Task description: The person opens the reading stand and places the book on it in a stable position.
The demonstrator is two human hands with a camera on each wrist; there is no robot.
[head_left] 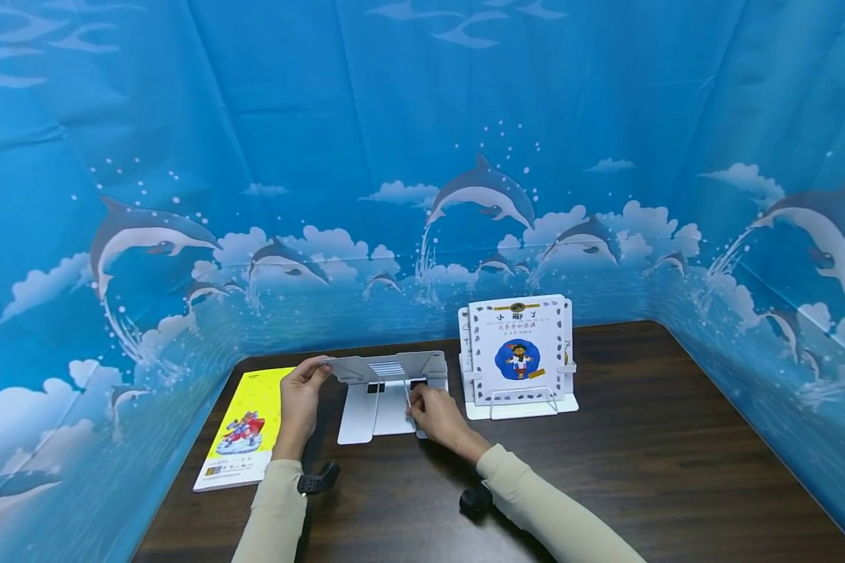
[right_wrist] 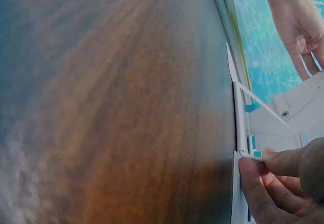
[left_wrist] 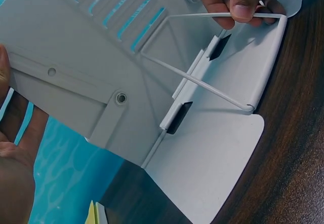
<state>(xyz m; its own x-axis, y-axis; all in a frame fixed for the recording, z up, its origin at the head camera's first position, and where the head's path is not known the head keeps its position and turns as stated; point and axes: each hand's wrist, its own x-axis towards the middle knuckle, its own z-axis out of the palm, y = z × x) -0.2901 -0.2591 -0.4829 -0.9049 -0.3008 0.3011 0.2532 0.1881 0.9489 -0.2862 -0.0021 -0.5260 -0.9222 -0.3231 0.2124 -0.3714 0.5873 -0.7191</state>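
Note:
A white metal book stand (head_left: 357, 414) is on the table, its slotted back plate (left_wrist: 66, 36) tilted up from the flat base (left_wrist: 212, 148). My left hand (head_left: 299, 399) grips the plate's upper left corner; in the left wrist view its fingers lie along the plate's edge. A bent white wire support (left_wrist: 202, 84) links the plate and base. On the wire's right part, my right hand (head_left: 436, 414) pinches with thumb and fingers, as the right wrist view also shows. Black pads (left_wrist: 179, 117) sit by the hinge.
Left of the stand lies a yellow and white book (head_left: 242, 426). To the right, a second white stand (head_left: 521, 412) holds upright a white picture book (head_left: 482, 344), with another behind it. A blue dolphin curtain (head_left: 366, 156) borders the dark wooden table (head_left: 648, 438).

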